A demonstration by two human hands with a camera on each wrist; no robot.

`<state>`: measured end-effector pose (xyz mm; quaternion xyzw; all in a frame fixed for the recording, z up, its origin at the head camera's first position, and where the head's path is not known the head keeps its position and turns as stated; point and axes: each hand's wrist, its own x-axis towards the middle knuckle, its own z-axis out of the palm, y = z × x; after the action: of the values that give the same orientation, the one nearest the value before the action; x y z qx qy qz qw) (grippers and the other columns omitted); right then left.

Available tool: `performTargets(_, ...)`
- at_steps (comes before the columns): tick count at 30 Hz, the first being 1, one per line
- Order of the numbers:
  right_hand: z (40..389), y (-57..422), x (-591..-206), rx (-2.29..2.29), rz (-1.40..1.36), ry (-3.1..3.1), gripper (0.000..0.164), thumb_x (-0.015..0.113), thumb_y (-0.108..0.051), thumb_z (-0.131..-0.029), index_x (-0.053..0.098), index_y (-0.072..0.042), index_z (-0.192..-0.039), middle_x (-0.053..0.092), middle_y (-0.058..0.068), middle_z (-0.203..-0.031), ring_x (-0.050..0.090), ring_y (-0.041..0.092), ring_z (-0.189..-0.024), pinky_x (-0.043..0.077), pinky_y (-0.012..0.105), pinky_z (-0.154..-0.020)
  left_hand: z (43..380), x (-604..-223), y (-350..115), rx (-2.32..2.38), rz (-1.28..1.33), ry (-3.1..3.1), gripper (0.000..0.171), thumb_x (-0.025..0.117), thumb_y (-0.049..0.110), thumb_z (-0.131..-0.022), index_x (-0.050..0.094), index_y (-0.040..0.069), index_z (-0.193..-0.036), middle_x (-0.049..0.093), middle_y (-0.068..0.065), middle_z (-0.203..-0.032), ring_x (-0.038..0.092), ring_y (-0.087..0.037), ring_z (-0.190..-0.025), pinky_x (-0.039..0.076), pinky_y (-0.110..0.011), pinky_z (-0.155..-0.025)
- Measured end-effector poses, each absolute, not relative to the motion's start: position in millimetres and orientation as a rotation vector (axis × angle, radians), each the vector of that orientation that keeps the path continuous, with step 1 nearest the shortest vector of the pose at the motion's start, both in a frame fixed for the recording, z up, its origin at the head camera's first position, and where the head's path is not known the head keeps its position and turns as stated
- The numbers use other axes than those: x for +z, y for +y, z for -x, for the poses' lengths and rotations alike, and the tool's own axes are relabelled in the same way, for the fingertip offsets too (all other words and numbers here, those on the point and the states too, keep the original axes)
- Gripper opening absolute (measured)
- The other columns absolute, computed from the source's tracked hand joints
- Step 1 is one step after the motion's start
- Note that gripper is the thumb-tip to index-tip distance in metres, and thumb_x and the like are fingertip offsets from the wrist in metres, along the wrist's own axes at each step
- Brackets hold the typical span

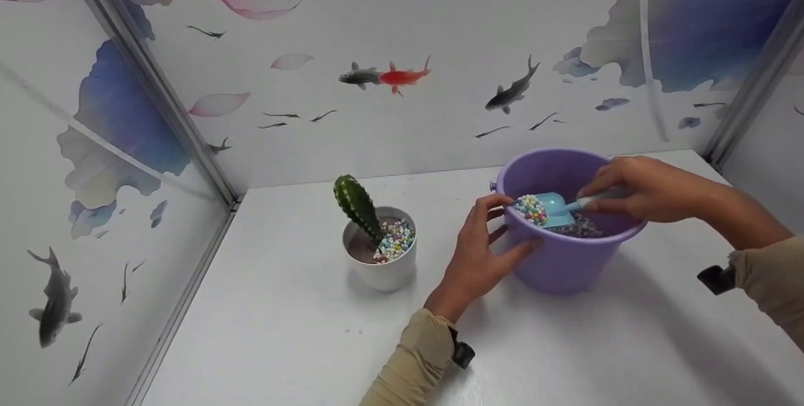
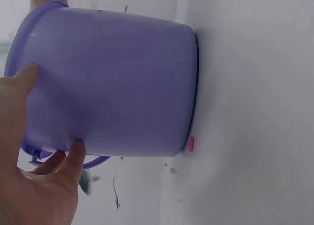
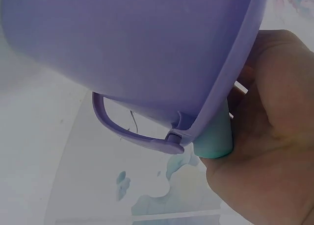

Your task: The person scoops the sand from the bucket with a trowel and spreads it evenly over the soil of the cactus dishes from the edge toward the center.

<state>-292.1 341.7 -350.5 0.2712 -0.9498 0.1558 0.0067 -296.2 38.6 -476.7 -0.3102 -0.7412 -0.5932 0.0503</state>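
A purple bucket [image 1: 565,268] stands on the white table, with small multicoloured pebbles [image 1: 581,225] inside. My right hand [image 1: 647,189] grips the handle of a light blue scoop [image 1: 558,210] over the bucket's mouth. The scoop's blade carries a heap of pastel pebbles [image 1: 531,209] at the left rim. In the right wrist view the scoop handle [image 3: 214,134] runs into my palm. My left hand [image 1: 480,252] holds the bucket's left side, fingers by the rim and thumb on the front wall. The left wrist view shows its fingertips [image 2: 76,149] against the wall.
Left of the bucket stands a white pot [image 1: 383,277] with a green cactus [image 1: 358,205] and coloured pebbles covering part of its surface. Two tiny pebbles [image 1: 353,331] lie on the table in front. A pink bit [image 2: 191,143] lies by the bucket's base. Patterned panels enclose the back and sides.
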Motion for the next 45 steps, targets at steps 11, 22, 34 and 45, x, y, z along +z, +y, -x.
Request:
performTargets(11,286,352,-348,0.494,-0.822,-2.896,0.023,0.083,-0.021,-0.098,0.085,-0.025,-0.12,0.079,-0.01,-0.114,0.065,0.012,-0.102,0.059,0.029,-0.082,295,-475,36,-1.813,0.933,-2.253,0.071,0.087,0.038,-0.094,0.042,0.037,-0.149,0.047,0.012,-0.155,0.054,-0.011,-0.145,0.055,-0.025,-0.112)
performTargets(22,282,356,-351,0.526,-0.793,-2.852,0.024,0.083,-0.02,-0.098,0.085,-0.026,-0.121,0.08,-0.006,-0.119,0.061,0.005,-0.101,0.057,0.025,-0.079,295,-475,36,-1.811,0.947,-2.236,0.07,0.086,0.039,-0.094,0.041,0.039,-0.149,0.047,0.011,-0.155,0.055,-0.013,-0.146,0.055,-0.025,-0.112)
performTargets(34,279,357,-354,0.576,-0.764,-2.827,0.022,0.082,-0.02,-0.099,0.085,-0.024,-0.12,0.08,-0.008,-0.115,0.059,0.002,-0.1,0.057,0.022,-0.077,295,-477,38,-1.804,0.936,-2.248,0.072,0.086,0.041,-0.094,0.04,0.04,-0.149,0.046,0.011,-0.156,0.055,-0.016,-0.146,0.055,-0.026,-0.112)
performTargets(45,273,351,-349,0.588,-0.735,-2.79,0.021,0.082,-0.02,-0.098,0.085,-0.026,-0.119,0.078,-0.011,-0.106,0.057,0.004,-0.094,0.055,0.023,-0.074,293,-476,39,-1.782,0.902,-2.246,0.071,0.087,0.042,-0.093,0.043,0.042,-0.148,0.049,0.011,-0.153,0.058,-0.011,-0.14,0.058,-0.025,-0.108)
